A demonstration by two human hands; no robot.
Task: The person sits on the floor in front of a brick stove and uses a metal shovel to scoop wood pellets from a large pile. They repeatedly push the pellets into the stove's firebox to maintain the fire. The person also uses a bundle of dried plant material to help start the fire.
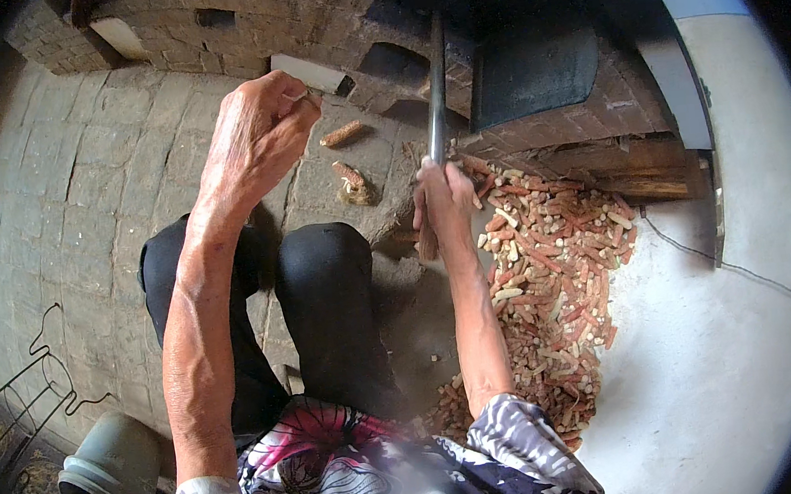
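Note:
My right hand [443, 190] grips a long tool with a shiny metal shaft [438, 102] and what looks like a brown wooden handle end below the fist. The shaft points away from me, in front of a brick stove [319, 14], and its far end is lost in the dark. My left hand [265, 124] is raised in a loose fist over the paved floor, left of the tool. Its fingers are curled in; a small pale spot shows at them, and I cannot tell what it is. Beyond it lie a corncob [342, 134] and another cob [348, 173] with husk.
A large heap of corncobs [554, 289] lies to the right, against a white wall [695, 362]. Dark arched openings [393, 62] show in the brickwork. At lower left are a grey bucket [114, 462] tipped on its side and a wire rack [33, 384].

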